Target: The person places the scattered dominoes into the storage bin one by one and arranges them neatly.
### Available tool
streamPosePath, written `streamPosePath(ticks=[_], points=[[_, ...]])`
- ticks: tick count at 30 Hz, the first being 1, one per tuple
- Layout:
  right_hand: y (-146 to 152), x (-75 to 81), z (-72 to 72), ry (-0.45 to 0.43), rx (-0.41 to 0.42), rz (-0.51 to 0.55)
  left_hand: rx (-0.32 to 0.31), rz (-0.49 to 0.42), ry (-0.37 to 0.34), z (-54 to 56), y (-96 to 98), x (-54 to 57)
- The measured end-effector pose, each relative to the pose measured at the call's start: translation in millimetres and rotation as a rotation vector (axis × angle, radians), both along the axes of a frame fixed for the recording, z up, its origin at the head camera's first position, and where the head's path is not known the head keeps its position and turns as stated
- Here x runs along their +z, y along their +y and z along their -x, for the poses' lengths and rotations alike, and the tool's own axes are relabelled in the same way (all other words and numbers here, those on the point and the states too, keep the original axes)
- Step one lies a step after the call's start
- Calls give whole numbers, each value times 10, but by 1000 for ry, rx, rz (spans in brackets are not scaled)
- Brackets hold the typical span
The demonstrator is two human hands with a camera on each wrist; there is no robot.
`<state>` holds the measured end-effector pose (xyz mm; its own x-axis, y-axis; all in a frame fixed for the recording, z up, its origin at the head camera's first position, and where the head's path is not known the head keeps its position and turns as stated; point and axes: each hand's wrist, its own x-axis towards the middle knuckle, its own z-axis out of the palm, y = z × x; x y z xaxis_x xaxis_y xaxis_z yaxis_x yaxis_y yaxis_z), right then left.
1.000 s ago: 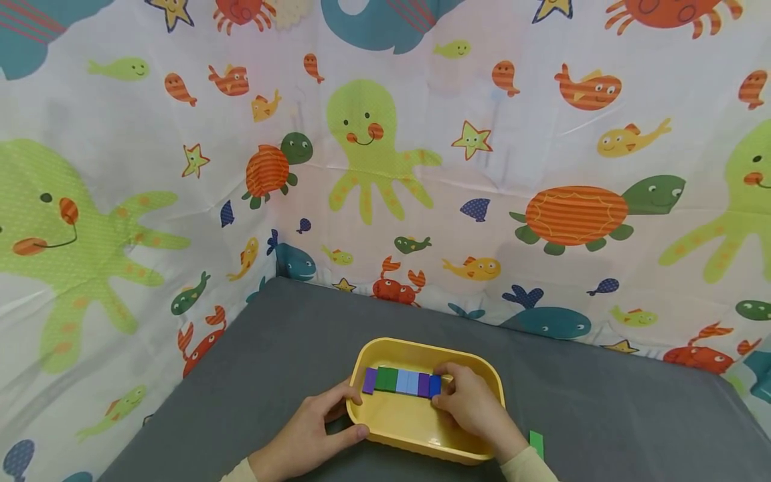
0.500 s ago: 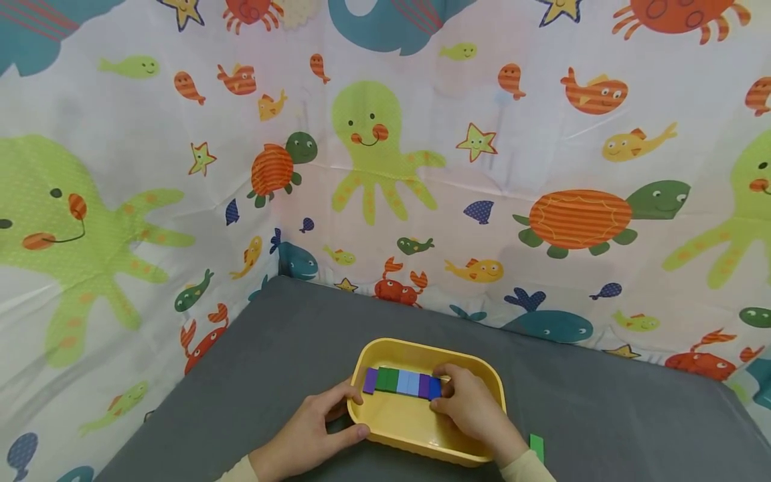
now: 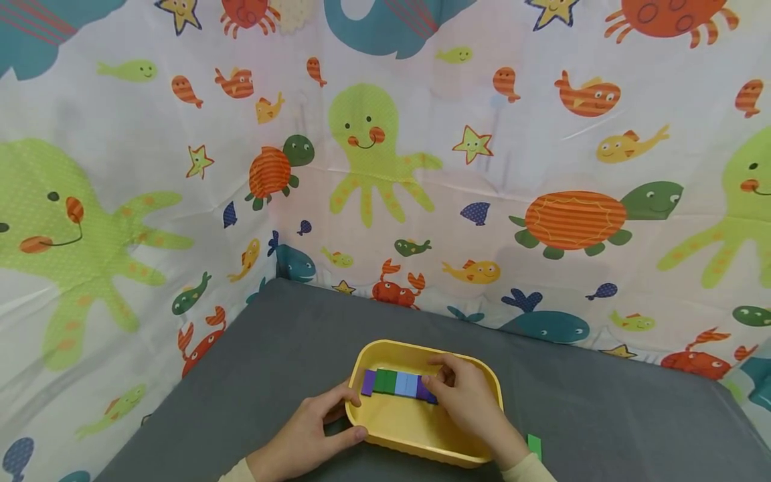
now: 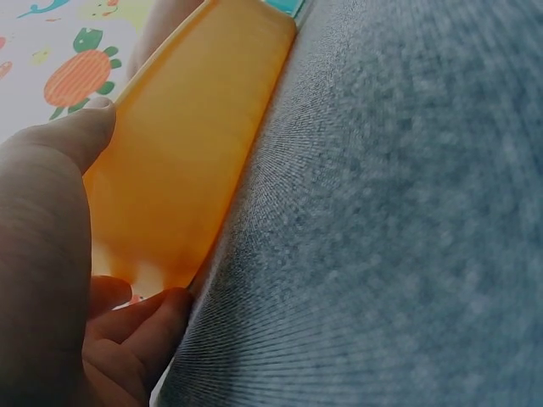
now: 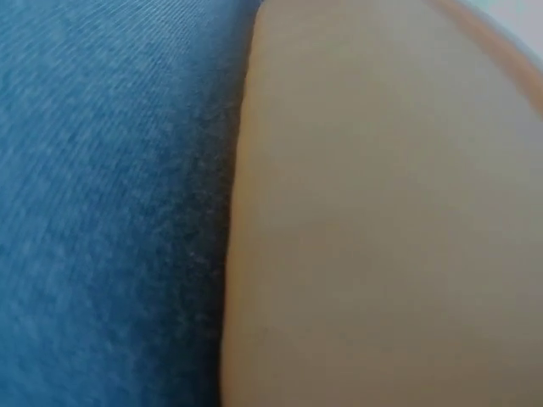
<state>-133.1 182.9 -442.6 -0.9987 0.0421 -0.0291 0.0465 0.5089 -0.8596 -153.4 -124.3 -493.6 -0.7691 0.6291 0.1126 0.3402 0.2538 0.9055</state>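
A yellow plastic tub (image 3: 415, 447) sits on the grey cloth. Inside, a row of small flat blocks lies along the far side: purple (image 3: 368, 383), dark green (image 3: 385, 381), light blue (image 3: 406, 385), purple (image 3: 423, 388), with a dark blue block (image 3: 432, 399) partly hidden at the right end. My left hand (image 3: 310, 425) grips the tub's left end; the left wrist view shows thumb and fingers around its wall (image 4: 187, 136). Reaching into the tub, my right hand (image 3: 466, 391) hovers over the row's right end, thumb and forefinger apart. In the right wrist view only the blurred tub wall (image 5: 382, 212) and cloth show.
A bright green block (image 3: 534, 445) lies on the grey cloth (image 3: 602, 415) right of the tub, partly hidden by my right sleeve (image 3: 529, 470). A white curtain (image 3: 409, 201) printed with sea animals hangs behind and along the left.
My right thumb has moved up from the near end of the dark blue block, and the fingers now cover most of it. The left hand and tub stay nearly in place.
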Motion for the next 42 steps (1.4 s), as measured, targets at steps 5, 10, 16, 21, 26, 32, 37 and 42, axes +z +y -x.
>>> streamPosePath(ticks=[5, 10, 16, 21, 26, 32, 37, 42], points=[[63, 73, -51, 12, 26, 171, -6, -13, -14, -21, 1, 36], [203, 138, -156, 13, 90, 280, -20, -31, -15, -21, -7, 49], [376, 230, -287, 10, 140, 367, -15, -17, -11, -8, -19, 34], [481, 267, -371, 3, 128, 383, -24, -12, -13, 1, -24, -6], [571, 279, -410, -15, 60, 346, -29, -13, -18, 6, -14, -34], [708, 257, -476, -27, -18, 308, -20, 7, -2, 7, -18, -35], [880, 178, -548, -73, -50, 306, -25, -15, 15, 25, -26, -43], [1066, 37, -597, -191, 12, 274, -34, -36, 13, 38, -33, -61]])
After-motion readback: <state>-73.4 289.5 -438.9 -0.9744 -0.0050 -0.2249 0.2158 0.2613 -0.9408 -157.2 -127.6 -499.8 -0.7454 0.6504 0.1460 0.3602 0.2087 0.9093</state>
